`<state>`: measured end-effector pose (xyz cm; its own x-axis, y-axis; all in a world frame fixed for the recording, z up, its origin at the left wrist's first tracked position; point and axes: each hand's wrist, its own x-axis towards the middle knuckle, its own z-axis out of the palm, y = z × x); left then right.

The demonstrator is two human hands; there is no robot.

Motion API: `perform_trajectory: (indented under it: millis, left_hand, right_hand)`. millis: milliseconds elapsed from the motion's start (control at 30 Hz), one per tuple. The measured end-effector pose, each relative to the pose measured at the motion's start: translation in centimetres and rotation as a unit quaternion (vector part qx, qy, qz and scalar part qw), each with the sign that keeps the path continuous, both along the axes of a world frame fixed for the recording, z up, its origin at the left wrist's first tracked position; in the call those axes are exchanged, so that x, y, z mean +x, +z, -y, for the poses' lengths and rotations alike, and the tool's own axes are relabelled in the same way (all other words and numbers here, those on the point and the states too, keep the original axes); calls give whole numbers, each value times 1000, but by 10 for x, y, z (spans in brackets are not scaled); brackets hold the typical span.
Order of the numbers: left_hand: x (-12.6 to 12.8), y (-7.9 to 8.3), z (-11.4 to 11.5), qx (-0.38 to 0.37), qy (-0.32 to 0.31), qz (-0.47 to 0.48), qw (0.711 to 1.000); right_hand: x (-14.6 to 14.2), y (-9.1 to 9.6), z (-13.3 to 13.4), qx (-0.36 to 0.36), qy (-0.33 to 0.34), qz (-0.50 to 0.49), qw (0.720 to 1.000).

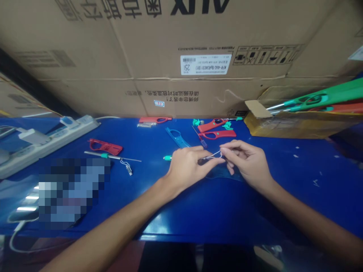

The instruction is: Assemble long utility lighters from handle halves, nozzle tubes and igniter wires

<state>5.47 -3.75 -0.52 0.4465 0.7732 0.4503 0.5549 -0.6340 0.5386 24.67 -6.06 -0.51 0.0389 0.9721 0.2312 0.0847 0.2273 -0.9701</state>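
Note:
Over the blue table, my left hand point(185, 164) is closed around a lighter's metal tube, whose green collar point(167, 158) sticks out at the left. A thin white wire point(216, 153) loops between the two hands. My right hand point(249, 163) pinches that wire between thumb and forefinger. Beneath the hands lies a dark blue translucent piece point(227, 174), partly hidden. Just beyond the left hand is a blue lighter shell half point(177, 138). Another lighter tube point(109, 155) with wires and a small igniter point(129, 170) lies to the left, beside a red shell half point(109, 147).
Red lighter shells point(218, 134), green bits point(227, 125) and a small screwdriver point(203, 142) lie at the back. An open carton point(286, 126) at right holds green and red lighters. At left are a power strip point(56, 141) and a pixelated object point(73, 192). A big cardboard box point(141, 56) stands behind.

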Motion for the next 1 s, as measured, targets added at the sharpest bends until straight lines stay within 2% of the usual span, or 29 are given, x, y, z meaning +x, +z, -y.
perform_trajectory:
  millis: [267, 600, 1000]
  left_hand:
    - [-1, -1, -1, 35, 19, -25, 999]
    - [0, 6, -3, -39, 29, -29, 998]
    - [-3, 4, -4, -18, 21, -6, 1000]
  right_hand:
    - [-2, -3, 0, 6, 4, -7, 1000]
    - [1, 2, 0, 38, 13, 50, 998]
    - [1, 0, 0, 33, 14, 88, 995]
